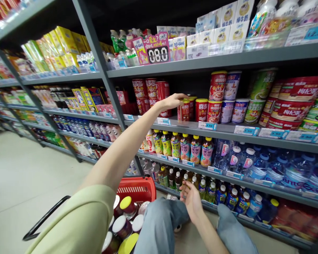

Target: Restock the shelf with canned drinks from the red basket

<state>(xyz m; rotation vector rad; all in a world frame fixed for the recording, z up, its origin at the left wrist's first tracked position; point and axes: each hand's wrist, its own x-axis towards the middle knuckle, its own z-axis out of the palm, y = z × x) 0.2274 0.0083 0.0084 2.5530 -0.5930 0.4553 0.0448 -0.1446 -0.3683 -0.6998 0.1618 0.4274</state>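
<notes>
My left hand [173, 101] reaches to the middle shelf, its fingers closed over the top of a small red can [184, 112] with a yellow lid. That can is upright near the shelf's front edge, and the fingertips are partly hidden. Just beside it are another can [192, 106], partly covered, and a red can with a yellow top [201, 110]. My right hand [192, 201] hovers low by my knees, palm up, fingers loosely bent and apart with nothing in them. By my left leg, a red shopping basket [141, 184] contains several cans [123, 225].
Stacked red cans [151, 92] stand left of my left hand; taller can stacks [217, 86] are to the right. Tea bottles [190, 148] and water bottles [267, 165] fill the shelf below. A grey upright post [103, 67] divides the shelving. The basket's black handle [46, 218] sticks out left.
</notes>
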